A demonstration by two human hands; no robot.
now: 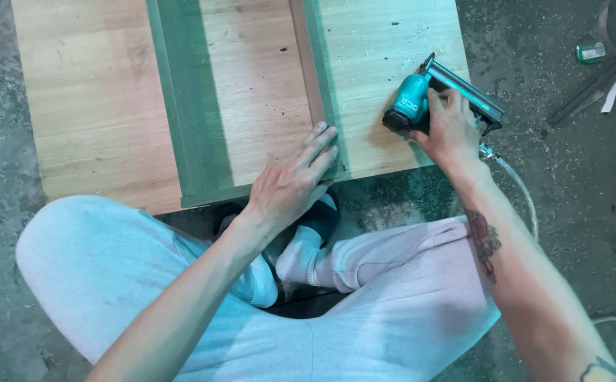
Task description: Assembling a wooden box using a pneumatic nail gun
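Head view, looking straight down: the person sits cross-legged on the concrete floor [555, 184] with a wooden panel [96, 106] filling the upper left and centre of the frame. Left hand [295, 180] lies flat at the panel's lower edge, fingers together and pressed onto the corner where a narrow wooden strip [306, 64] runs up toward the top. Right hand [451, 127], just right of centre, grips a teal nail gun [421, 95] lying on the panel near its right edge, fingers curled over the body. Floor lies open right of the panel; metal strips [594, 88] rest upper right.
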